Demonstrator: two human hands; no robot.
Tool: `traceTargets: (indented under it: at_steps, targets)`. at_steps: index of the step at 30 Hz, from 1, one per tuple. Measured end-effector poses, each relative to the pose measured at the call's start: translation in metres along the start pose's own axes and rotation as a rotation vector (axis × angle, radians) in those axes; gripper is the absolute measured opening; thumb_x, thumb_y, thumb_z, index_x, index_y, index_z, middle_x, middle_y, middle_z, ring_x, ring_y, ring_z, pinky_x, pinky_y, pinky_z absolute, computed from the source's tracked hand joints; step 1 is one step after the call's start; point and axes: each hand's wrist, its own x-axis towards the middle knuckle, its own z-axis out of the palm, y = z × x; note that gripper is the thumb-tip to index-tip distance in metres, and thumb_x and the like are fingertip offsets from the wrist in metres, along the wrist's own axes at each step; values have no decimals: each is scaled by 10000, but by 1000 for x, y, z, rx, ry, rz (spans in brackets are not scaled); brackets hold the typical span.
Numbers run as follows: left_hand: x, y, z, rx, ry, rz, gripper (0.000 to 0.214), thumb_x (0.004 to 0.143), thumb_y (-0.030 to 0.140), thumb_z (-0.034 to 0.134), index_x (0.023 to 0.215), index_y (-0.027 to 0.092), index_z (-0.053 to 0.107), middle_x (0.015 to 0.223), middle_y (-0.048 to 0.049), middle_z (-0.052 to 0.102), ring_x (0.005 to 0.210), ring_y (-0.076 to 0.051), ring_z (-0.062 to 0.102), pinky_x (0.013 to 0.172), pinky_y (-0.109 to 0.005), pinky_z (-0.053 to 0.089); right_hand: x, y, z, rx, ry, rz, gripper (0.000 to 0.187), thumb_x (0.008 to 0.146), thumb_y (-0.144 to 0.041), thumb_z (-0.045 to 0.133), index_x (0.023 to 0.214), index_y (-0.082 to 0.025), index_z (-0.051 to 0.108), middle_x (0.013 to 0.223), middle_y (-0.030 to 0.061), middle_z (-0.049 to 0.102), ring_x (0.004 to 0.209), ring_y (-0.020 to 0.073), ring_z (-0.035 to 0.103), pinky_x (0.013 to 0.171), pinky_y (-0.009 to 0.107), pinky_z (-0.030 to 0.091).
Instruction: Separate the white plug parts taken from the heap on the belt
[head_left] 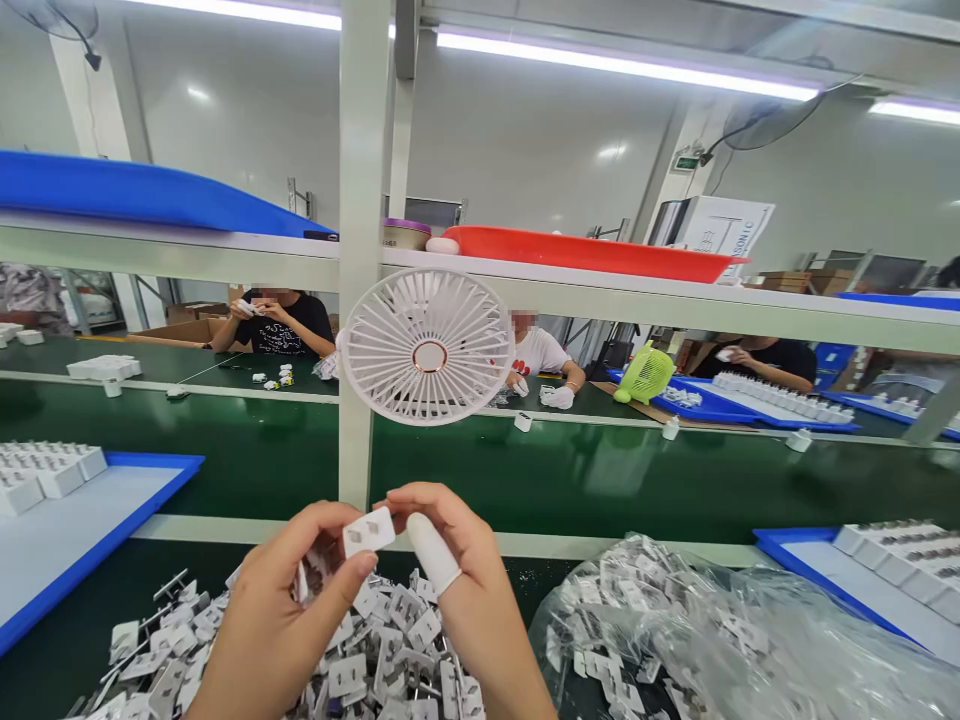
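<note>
My left hand [289, 610] and my right hand [465, 590] are raised together over a heap of small white plastic plug parts [375, 650] on the dark green bench. Between their fingertips they pinch one small white plug part [368, 531] with two slots in its face. A white finger cot [431, 553] covers a finger of my right hand. More of the same parts fill a clear plastic bag [712, 640] to the right of my right hand.
Blue trays with rows of white blocks lie at the left [112, 510] and right [817, 570]. A white fan [427, 347] hangs on the shelf post [358, 200]. A green conveyor belt [600, 470] runs behind; several people work across it. A red tray [585, 250] rests on the shelf.
</note>
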Motion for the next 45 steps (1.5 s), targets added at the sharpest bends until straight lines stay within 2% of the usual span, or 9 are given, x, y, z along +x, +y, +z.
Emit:
traceTargets:
  at_steps: [10,15,21,27,30,34,37,39,45]
  targets:
    - [0,1,0,120,10,214,136,740,371,538,754,246,589,633,13,544,524,-135,441,514,-252,322,-1,-1,-2,26,-9,54,150,832,-291,473,789,-189,575,757,2,576,750,138,532,708,247,415]
    - [-3,-1,0,132,14,220,144,713,395,570,767,262,585,646,12,544,528,-140,438,515,-252,330,1,4,5,-65,-21,103,181,828,-283,460,686,-175,492,669,-11,538,676,125,517,642,222,413]
    - [-6,-2,-7,32,162,19,193,752,433,492,879,290,522,672,41,518,571,-135,457,550,-242,354,7,24,0,-524,-70,96,213,879,-223,299,754,-195,470,739,12,590,723,144,555,575,210,389]
    - [-6,4,-4,-179,183,-68,185,757,445,481,845,292,538,654,47,509,557,-126,455,539,-233,385,5,56,7,-782,-341,75,229,542,-2,473,629,-196,559,713,17,621,761,216,557,567,252,343]
    - [-7,6,-1,-234,198,-85,203,737,463,499,808,285,563,642,42,517,542,-123,457,517,-232,384,5,63,12,-845,-424,103,209,525,-28,507,621,-190,600,689,37,637,739,251,582,570,280,366]
    - [-2,3,-1,-344,196,-155,203,719,446,532,794,264,584,643,39,529,517,-101,457,514,-215,389,5,47,13,-817,-352,84,216,701,-128,500,850,-235,614,892,9,647,813,195,581,665,278,413]
    - [5,-3,-1,-587,213,-269,196,734,419,519,734,234,583,612,30,521,493,-102,453,456,-210,386,1,20,14,-621,-139,-5,206,848,-198,399,1001,-266,520,997,-23,589,868,117,539,730,218,421]
    - [10,-8,0,-744,194,-342,225,717,432,535,696,212,580,598,25,519,480,-102,446,415,-202,379,-3,3,16,-490,-43,-120,197,833,-190,448,1008,-259,506,1018,-16,561,930,112,504,793,211,412]
    - [16,-11,14,-1095,120,-603,210,710,396,562,756,191,574,646,11,535,533,-110,503,455,-200,419,-6,-8,26,-668,-217,-291,453,691,-70,521,1089,-286,517,1249,-6,439,1132,184,371,925,317,373]
